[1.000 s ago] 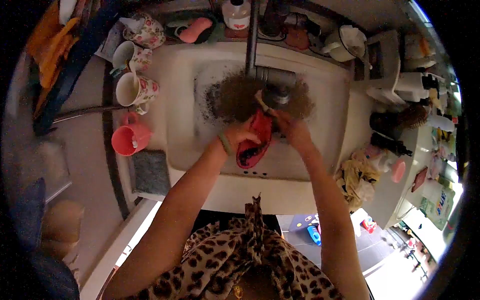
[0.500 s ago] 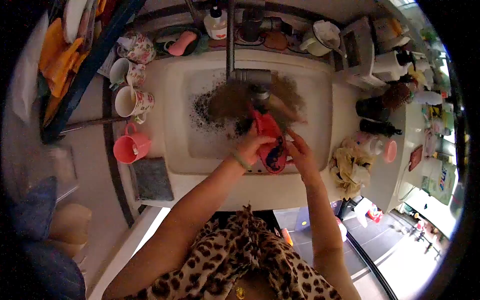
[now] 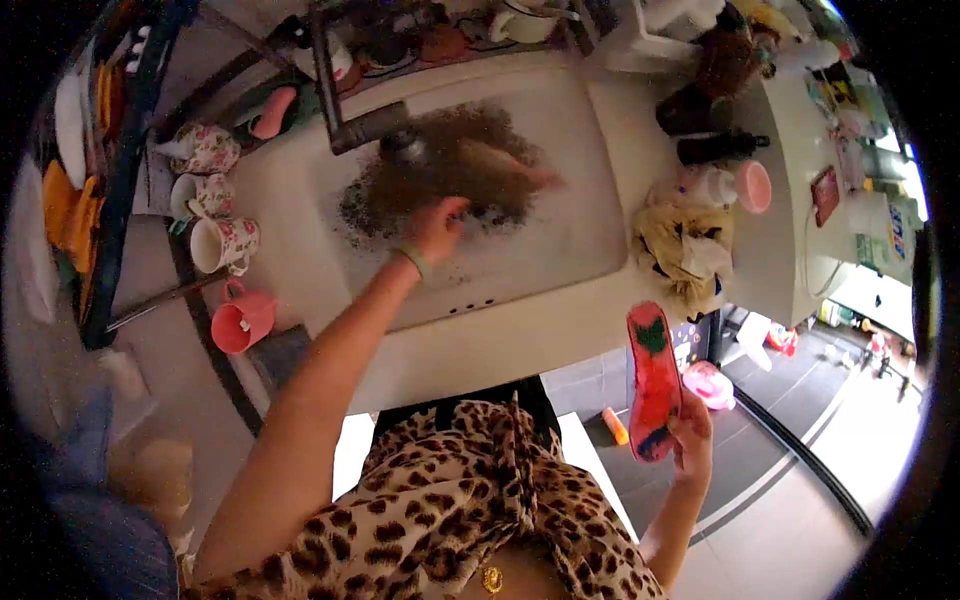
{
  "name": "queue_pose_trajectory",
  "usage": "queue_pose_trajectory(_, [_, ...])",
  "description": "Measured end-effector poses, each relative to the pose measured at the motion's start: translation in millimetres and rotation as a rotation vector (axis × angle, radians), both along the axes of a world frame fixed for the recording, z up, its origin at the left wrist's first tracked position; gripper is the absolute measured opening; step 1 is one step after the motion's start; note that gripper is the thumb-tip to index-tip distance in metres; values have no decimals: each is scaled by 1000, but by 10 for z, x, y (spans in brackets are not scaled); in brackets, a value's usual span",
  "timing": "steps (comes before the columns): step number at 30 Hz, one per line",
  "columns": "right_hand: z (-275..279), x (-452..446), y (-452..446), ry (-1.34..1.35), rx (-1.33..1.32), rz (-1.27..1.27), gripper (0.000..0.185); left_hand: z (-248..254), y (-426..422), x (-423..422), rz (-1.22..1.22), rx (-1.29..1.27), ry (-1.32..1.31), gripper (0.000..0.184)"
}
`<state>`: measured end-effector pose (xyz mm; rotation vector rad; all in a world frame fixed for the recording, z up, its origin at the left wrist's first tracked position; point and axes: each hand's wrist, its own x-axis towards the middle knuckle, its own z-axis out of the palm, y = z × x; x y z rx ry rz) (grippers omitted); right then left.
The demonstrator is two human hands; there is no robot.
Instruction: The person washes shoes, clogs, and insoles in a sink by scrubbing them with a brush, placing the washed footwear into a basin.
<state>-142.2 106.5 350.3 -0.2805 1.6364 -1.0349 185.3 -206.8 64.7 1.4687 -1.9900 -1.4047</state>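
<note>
A red shoe insole [image 3: 655, 375] with a green patch near its top and a dark blue one near its bottom stands almost upright, right of the sink's front edge. My right hand [image 3: 690, 435] is closed on its lower end, thumb across its face. My left hand [image 3: 437, 230] is over the sink [image 3: 570, 265], loosely bent, with nothing visible in it. Below and beyond it spreads a brown, speckled patch of dirt [image 3: 400, 185]. A long pinkish-brown thing [image 3: 505, 163] lies partly in that patch; its kind is unclear. The faucet head [image 3: 403, 145] hangs above the patch.
Flowered mugs [image 3: 222, 243] and a pink mug [image 3: 243, 320] line the left ledge. A pink soap-like bar [image 3: 274, 112] is behind them. Right of the sink are a crumpled tan cloth [image 3: 682, 250], a dark bottle [image 3: 715, 148] and a pink cup [image 3: 753, 187].
The insole has moved from over the sink to the right, past its front edge, in my right hand. My left hand has let go and reaches further left over the sink. The view has turned.
</note>
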Motion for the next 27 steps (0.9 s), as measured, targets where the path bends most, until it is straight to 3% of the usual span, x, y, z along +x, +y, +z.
queue_pose_trajectory(3, [33,-67,570,11,68,-103,47,462,-187,40,-188,-397,-423,43])
queue_pose_trajectory(6, [-151,30,486,-68,22,-158,49,494,-276,-78,-338,-261,-519,42])
queue_pose_trajectory(9, [-1284,-243,1169,333,199,-101,45,95,-268,-77,-281,-206,-615,43])
queue_pose_trajectory(11, [-1428,-234,1043,423,261,-29,41,233,-299,17,-322,-92,-527,41])
queue_pose_trajectory(13, [-1248,-19,411,406,280,7,38,328,-359,121,-322,22,-391,38])
queue_pose_trajectory(15, [-1201,42,-36,380,132,137,36,328,-489,335,-261,135,-205,34])
queue_pose_trajectory(18, [-970,240,-1067,432,12,386,32,-145,-618,691,99,358,176,29])
queue_pose_trajectory(22, [-1263,566,-2428,841,-366,768,32,-476,-458,827,482,368,53,62])
queue_pose_trajectory(24, [-1843,616,-3007,1101,-451,883,33,-407,-201,726,577,468,13,69])
queue_pose_trajectory(25, [-1877,710,-3234,1073,-481,944,34,-350,-79,682,615,525,-6,73])
queue_pose_trajectory(27, [-2037,872,-3516,1070,-490,1106,36,-147,65,568,687,639,264,68])
